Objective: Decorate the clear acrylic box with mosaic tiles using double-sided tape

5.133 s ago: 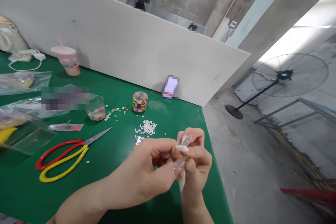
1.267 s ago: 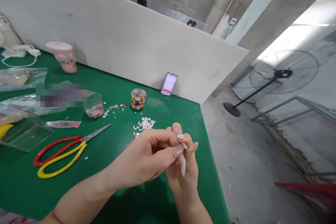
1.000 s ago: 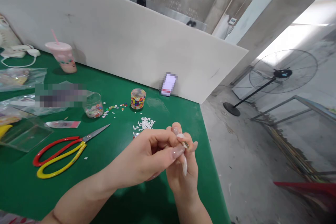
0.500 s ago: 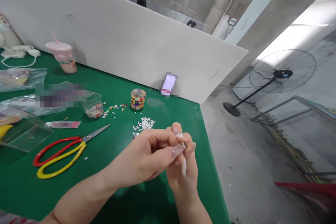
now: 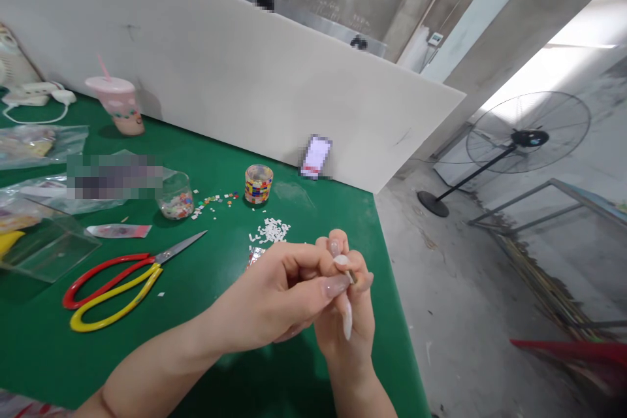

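Observation:
My left hand (image 5: 289,290) reaches across from the left, thumb and index finger pinched together. My right hand (image 5: 355,320) is upright against it with fingers curled in. Where the fingertips meet, a small, flat, brownish piece (image 5: 353,277) shows, and both hands appear to grip it. Most of it is hidden by the fingers, so its kind is unclear. Behind the hands lies a pile of small white mosaic tiles (image 5: 274,230). A shiny little packet (image 5: 255,255) is partly covered by my left hand. Farther back stands a round jar covered in coloured mosaic tiles (image 5: 258,186).
Scissors (image 5: 157,261) with red and yellow handles lie left on the green table (image 5: 220,379). Near them are a tube (image 5: 119,231), a clear cup of coloured tiles (image 5: 176,204) and a clear box (image 5: 53,251). A pink drink cup (image 5: 120,104) and a phone (image 5: 316,157) stand farther back.
Both hands have shifted slightly right and down together, still pinched around the small piece. More of the shiny packet shows. Things on the table look unmoved.

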